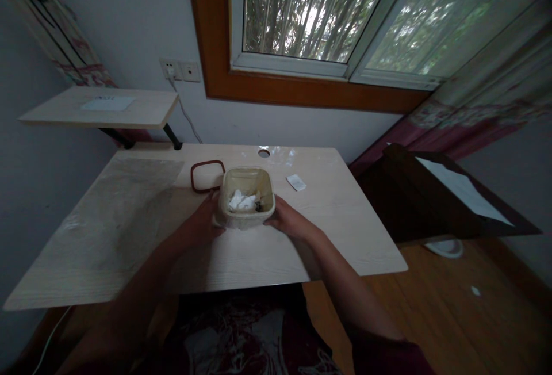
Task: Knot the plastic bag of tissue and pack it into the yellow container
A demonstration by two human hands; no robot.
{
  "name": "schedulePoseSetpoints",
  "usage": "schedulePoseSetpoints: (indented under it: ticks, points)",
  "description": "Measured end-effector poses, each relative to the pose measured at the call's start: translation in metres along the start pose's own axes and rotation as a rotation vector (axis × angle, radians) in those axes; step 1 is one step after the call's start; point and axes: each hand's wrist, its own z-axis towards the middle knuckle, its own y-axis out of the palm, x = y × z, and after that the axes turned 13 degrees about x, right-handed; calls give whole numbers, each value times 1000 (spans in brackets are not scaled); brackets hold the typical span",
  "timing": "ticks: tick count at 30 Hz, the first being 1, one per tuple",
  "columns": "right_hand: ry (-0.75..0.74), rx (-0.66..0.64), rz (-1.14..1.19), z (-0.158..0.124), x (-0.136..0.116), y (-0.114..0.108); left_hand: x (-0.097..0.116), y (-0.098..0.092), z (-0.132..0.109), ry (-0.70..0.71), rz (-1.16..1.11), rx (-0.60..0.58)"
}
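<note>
A beige plastic bin (pixel 246 222) lined with a clear bag stands upright on the pale desk, with crumpled white tissue (pixel 242 201) and a small dark scrap inside. My left hand (pixel 206 219) is pressed against the bin's left side, and my right hand (pixel 287 217) holds its right side. Most fingers are hidden behind the bin. Just left of the bin lies a reddish-brown rounded ring frame (pixel 192 178). To the right of it rests a small white packet (pixel 296 182).
The desk (pixel 345 225) has a clear plastic sheet (pixel 125 214) over its left part. A raised shelf (pixel 60 107) holding a paper (pixel 107 103) stands at the back left. A dark table (pixel 414 208) with white paper (pixel 463 188) is to the right, below the window.
</note>
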Motion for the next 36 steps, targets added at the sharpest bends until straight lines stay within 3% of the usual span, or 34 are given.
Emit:
schedulePoseSetpoints:
  ticks: [3,6,10,13,16,18,24,32,36]
  points:
    - [6,64,-11,4,3,-31,-3,-24,-6,-73,26,23]
    - [42,231,-56,16,-5,-58,7,-49,3,-122,79,165]
    - [94,419,-23,45,-35,-79,37,-76,37,-154,18,364]
    - [95,402,9,71,-61,-80,65,-86,67,-40,10,343]
    - [104,287,-13,95,-78,-75,89,-84,94,31,69,270]
    - [96,177,-66,107,-83,-71,100,-77,111,85,174,157]
    - [135,39,-340,118,-86,-67,112,-50,146,119,478,-62]
    - [353,115,-225,102,-81,-73,102,-47,151,59,620,-79]
    - [376,58,-313,98,-87,-75,98,-48,151,57,619,-107]
